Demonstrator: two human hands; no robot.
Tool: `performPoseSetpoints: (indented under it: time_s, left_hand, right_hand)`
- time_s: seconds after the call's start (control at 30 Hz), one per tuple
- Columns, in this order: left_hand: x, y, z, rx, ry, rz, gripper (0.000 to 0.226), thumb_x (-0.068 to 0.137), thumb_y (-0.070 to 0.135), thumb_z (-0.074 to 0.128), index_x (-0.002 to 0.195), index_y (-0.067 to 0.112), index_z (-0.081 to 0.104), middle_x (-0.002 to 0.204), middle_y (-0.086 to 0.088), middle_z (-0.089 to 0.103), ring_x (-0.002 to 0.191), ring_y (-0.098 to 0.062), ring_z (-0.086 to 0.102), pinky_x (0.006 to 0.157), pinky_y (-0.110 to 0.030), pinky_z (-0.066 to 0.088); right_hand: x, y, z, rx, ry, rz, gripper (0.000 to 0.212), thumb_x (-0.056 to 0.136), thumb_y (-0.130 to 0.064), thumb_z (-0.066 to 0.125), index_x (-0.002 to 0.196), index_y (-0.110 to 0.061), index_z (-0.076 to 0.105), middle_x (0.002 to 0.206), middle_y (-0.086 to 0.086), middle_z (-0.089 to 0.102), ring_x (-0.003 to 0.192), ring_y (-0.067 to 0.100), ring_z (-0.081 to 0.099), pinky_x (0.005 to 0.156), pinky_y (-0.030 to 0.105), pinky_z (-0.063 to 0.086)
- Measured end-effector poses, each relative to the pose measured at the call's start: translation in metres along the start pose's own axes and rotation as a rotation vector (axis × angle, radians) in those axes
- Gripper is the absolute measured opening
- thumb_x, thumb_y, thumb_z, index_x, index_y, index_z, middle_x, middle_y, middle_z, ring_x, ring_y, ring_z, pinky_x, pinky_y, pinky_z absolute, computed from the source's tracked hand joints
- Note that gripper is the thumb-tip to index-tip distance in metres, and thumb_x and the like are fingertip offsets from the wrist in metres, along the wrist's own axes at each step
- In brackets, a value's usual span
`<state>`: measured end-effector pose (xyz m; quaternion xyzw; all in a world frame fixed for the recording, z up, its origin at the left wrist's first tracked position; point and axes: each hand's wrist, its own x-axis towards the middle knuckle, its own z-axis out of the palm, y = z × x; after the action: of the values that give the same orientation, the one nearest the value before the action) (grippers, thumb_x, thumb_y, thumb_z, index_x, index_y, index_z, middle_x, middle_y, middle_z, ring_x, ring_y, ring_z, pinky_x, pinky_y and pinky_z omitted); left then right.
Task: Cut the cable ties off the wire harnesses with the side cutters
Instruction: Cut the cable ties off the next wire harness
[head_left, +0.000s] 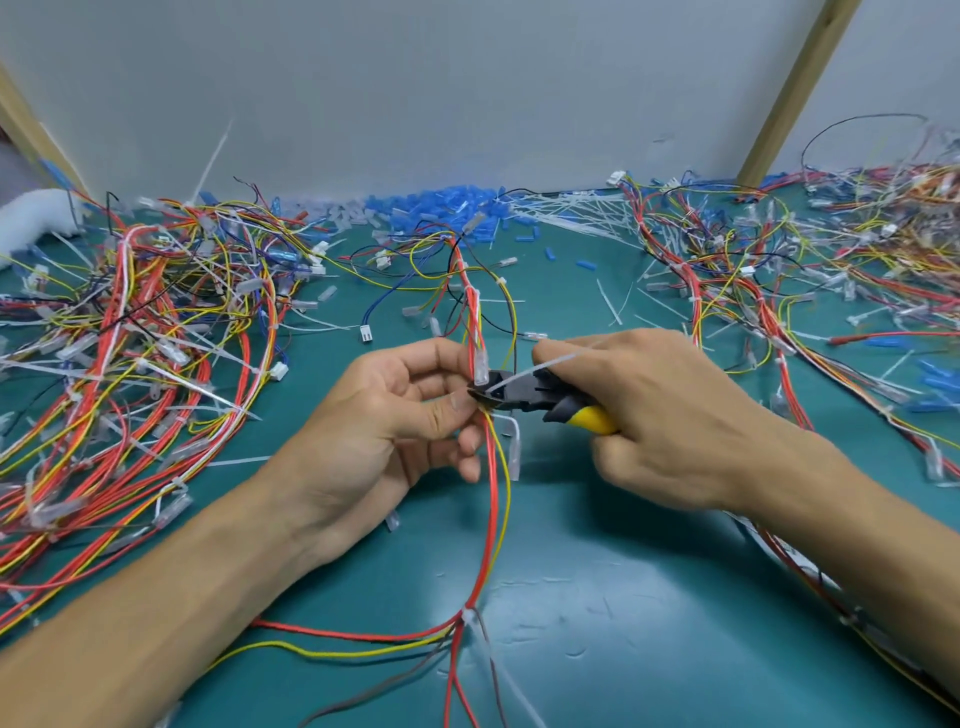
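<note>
Where the two hands meet: side cutters (540, 397), black head pointing left, nose set against a white cable tie (530, 370) on the held wire harness (492, 493); whether the blades have closed on the tie I cannot tell

Left hand (395, 415): thumb and fingers curled, pinching the harness right at the cutter nose; raised above the mat

Right hand (660, 415): wrapped round the yellow handles, clamped on the side cutters; the tie's loose tail slants up across its forefinger

Held harness: red and yellow wires running from the far mat through the left hand's pinch and down toward the near edge; a second white tie (469, 618) binds them where the wires fan out

Green mat (597, 545): bare stretch between the forearms in the near middle; a thinner open strip beyond the hands, dotted with stray sleeves and tie ends

Left heap (130, 338): tangled harnesses crowding the mat's left side, close beside the left forearm

Right heap (779, 270): more harnesses along the right side; some wires pass under the right forearm

Far edge: blue sleeves (441, 202) and cut ties (571, 208) banked where mat meets the grey wall (467, 78)

Right boundary: slanted wooden post (795, 93) against the wall
</note>
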<state>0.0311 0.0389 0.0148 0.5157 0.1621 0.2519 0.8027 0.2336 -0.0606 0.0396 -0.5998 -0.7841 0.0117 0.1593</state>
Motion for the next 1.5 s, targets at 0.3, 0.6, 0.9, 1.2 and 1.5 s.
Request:
performPoseSetpoints:
  time_s: [0.3, 0.6, 0.9, 1.2, 1.5]
  left_hand:
    - [0.000, 0.000, 0.000, -0.020, 0.011, -0.026, 0.013, 0.080, -0.002, 0.063, 0.088, 0.006, 0.070, 0.069, -0.009, 0.054, 0.054, -0.017, 0.052, 0.048, -0.027, 0.051]
    - [0.000, 0.000, 0.002, -0.056, 0.041, -0.028, 0.014, 0.082, -0.003, 0.059, 0.093, 0.003, 0.065, 0.070, -0.009, 0.054, 0.054, -0.016, 0.050, 0.048, -0.026, 0.049]
    - [-0.002, 0.002, 0.006, -0.106, 0.028, -0.077, 0.026, 0.080, 0.000, 0.056, 0.106, -0.002, 0.060, 0.065, -0.006, 0.049, 0.053, -0.013, 0.046, 0.047, -0.022, 0.047]
    - [-0.003, 0.001, 0.009, -0.104, 0.052, -0.130, 0.039, 0.075, 0.000, 0.054, 0.114, -0.005, 0.057, 0.065, -0.007, 0.049, 0.050, -0.012, 0.046, 0.045, -0.021, 0.046]
    - [-0.003, 0.000, 0.010, -0.101, 0.078, -0.098, 0.034, 0.078, 0.000, 0.054, 0.111, -0.002, 0.056, 0.066, -0.008, 0.048, 0.054, -0.015, 0.046, 0.044, -0.023, 0.046]
  right_hand:
    - [0.002, 0.001, 0.006, 0.052, 0.008, 0.011, 0.028, 0.064, -0.023, 0.034, 0.086, -0.039, 0.034, 0.076, -0.014, 0.047, 0.076, 0.027, 0.050, 0.061, 0.042, 0.046]
    - [0.003, 0.001, 0.014, 0.028, 0.023, 0.008, 0.044, 0.063, -0.014, 0.042, 0.091, -0.040, 0.020, 0.081, -0.022, 0.036, 0.085, 0.018, 0.039, 0.066, 0.039, 0.040]
    - [0.007, 0.005, 0.016, -0.052, 0.076, -0.018, 0.031, 0.065, -0.007, 0.046, 0.093, -0.019, 0.041, 0.088, -0.002, 0.044, 0.083, 0.028, 0.039, 0.075, 0.050, 0.045]
    - [0.002, 0.003, 0.016, -0.048, 0.081, 0.025, 0.027, 0.059, -0.015, 0.043, 0.085, -0.019, 0.039, 0.074, -0.001, 0.053, 0.070, 0.042, 0.049, 0.057, 0.048, 0.047]
    - [0.001, 0.001, 0.011, -0.041, 0.021, 0.066, 0.025, 0.058, -0.016, 0.043, 0.081, -0.024, 0.036, 0.069, -0.006, 0.048, 0.072, 0.040, 0.046, 0.057, 0.047, 0.046]
